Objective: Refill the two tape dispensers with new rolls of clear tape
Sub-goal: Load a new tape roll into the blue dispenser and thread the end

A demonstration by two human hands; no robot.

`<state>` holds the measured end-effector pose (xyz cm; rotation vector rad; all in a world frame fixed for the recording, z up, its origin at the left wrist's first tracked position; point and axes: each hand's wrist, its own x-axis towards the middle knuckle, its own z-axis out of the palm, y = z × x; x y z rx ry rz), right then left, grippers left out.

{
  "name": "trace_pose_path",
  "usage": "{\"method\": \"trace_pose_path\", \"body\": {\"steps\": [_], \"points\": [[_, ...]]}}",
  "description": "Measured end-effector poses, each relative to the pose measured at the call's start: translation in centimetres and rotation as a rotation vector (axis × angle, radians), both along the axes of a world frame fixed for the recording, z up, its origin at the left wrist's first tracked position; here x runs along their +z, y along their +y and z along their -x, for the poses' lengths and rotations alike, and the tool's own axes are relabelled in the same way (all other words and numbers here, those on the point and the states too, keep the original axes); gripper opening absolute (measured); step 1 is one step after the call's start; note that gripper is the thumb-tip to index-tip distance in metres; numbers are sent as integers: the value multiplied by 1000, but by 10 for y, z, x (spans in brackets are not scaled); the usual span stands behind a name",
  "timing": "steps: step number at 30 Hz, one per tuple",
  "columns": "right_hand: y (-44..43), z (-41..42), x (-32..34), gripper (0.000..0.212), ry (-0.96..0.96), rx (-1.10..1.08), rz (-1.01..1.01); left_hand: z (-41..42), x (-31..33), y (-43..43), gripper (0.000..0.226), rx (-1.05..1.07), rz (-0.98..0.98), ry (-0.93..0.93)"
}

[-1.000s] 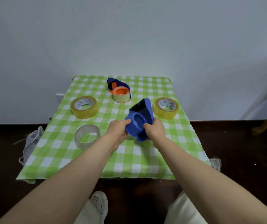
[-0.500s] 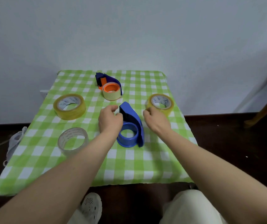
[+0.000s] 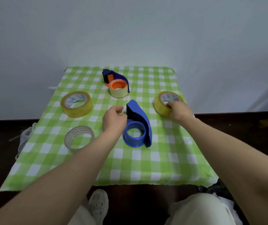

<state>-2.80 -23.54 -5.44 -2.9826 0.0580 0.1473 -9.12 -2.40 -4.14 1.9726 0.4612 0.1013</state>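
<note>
An all-blue tape dispenser [image 3: 137, 125] lies on the green checked tablecloth [image 3: 130, 161] at the centre, its hub bare. My left hand [image 3: 113, 120] is beside its left edge with curled fingers touching the dispenser's upper end. My right hand [image 3: 179, 111] grips a yellowish roll of clear tape [image 3: 165, 103] at the right of the table. A second dispenser [image 3: 116, 83], dark blue with an orange hub and a nearly spent roll on it, stands at the back. Another full roll [image 3: 76, 103] lies at the left.
A spent, near-transparent tape core [image 3: 79, 138] lies at the front left. The table stands against a pale wall. Below the front edge are my knees and a white shoe [image 3: 98, 203]. Bags lie on the dark floor at both sides.
The blue dispenser went from being held up in both hands to lying on the cloth. My right hand then moved right and took hold of the right tape roll.
</note>
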Motion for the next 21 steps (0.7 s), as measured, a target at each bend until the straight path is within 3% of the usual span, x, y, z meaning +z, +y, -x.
{"method": "trace_pose_path", "body": {"steps": [8,11,13,15,19,21], "points": [[25,57,67,40,-159,176,-198,26,0,11,34,-9,55,58],[42,83,85,44,-134,315,-210,39,11,14,22,72,330,73],[54,98,86,42,-134,411,-167,49,21,16,40,47,613,125],[67,112,83,35,-148,496,-138,59,29,18,53,-14,777,125],[86,129,72,36,-150,614,-138,70,36,17,18,48,645,56],[87,133,66,47,-203,585,-402,73,33,25,8,135,657,68]]}}
